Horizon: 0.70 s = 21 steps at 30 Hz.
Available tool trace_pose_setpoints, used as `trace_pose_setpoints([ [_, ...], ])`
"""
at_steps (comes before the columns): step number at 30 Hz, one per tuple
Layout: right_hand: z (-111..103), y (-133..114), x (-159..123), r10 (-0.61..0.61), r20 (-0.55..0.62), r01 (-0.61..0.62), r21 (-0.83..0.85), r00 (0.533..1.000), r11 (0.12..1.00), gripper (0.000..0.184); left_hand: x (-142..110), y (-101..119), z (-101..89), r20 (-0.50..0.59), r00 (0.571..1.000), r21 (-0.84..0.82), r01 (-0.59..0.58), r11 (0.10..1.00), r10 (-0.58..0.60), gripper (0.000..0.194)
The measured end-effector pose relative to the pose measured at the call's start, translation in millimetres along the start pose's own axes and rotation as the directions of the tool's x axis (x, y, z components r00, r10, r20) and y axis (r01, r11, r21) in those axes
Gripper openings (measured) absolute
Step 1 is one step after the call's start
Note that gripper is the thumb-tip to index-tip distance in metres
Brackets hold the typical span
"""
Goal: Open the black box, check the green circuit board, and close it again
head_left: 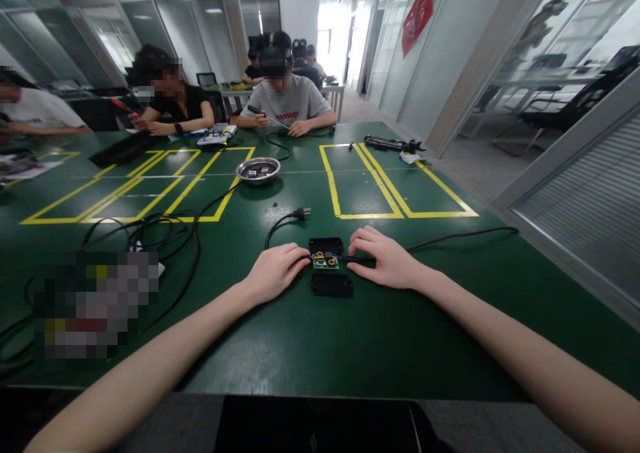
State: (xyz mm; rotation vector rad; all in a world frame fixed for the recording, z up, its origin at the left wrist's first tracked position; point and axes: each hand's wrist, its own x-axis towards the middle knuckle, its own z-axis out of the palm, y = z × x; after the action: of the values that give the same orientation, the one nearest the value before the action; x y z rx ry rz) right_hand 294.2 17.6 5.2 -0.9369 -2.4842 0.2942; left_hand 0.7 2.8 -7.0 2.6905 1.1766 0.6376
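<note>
A small green circuit board (325, 262) lies on the green table (320, 346) between two black housing halves, one (326, 245) just behind it and one (331, 285) just in front. My left hand (276, 271) has its fingers curled and pinches the board's left end. My right hand (386, 261) rests at the board's right end, fingers pressed together over the black cable (460, 236) that runs off to the right. A second black cable with a plug (302, 213) curves away behind the left hand.
A metal bowl (257, 170) holding small parts stands further back. Yellow tape rectangles (395, 203) mark the tabletop. Tangled black cables (165, 236) lie at the left. Several people sit working at the far side. A black tool (393, 144) lies at the far right edge.
</note>
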Motion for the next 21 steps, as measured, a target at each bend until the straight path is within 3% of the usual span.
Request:
trace_pose_setpoints([
  [4,-13,7,-5,-0.005,0.089,0.005,-0.001,0.996,1.0,0.015,-1,0,-4.1,-0.046,0.999,-0.058,-0.016,0.998,0.013,0.026],
  [9,-22,-2,-9,-0.127,-0.029,0.124,-0.089,0.991,0.988,0.02,-4,6,-12.4,-0.119,0.987,-0.069,-0.114,0.991,0.105,0.029],
  [13,-25,-10,-10,-0.2,-0.092,0.187,-0.13,0.975,0.974,0.029,-6,9,-17.4,-0.107,0.979,-0.036,-0.18,0.983,0.175,0.034],
  [21,-22,-15,-9,-0.212,-0.021,0.208,-0.122,0.977,0.971,0.032,-7,7,-18.3,-0.03,0.984,-0.08,-0.178,0.981,0.176,0.032],
])
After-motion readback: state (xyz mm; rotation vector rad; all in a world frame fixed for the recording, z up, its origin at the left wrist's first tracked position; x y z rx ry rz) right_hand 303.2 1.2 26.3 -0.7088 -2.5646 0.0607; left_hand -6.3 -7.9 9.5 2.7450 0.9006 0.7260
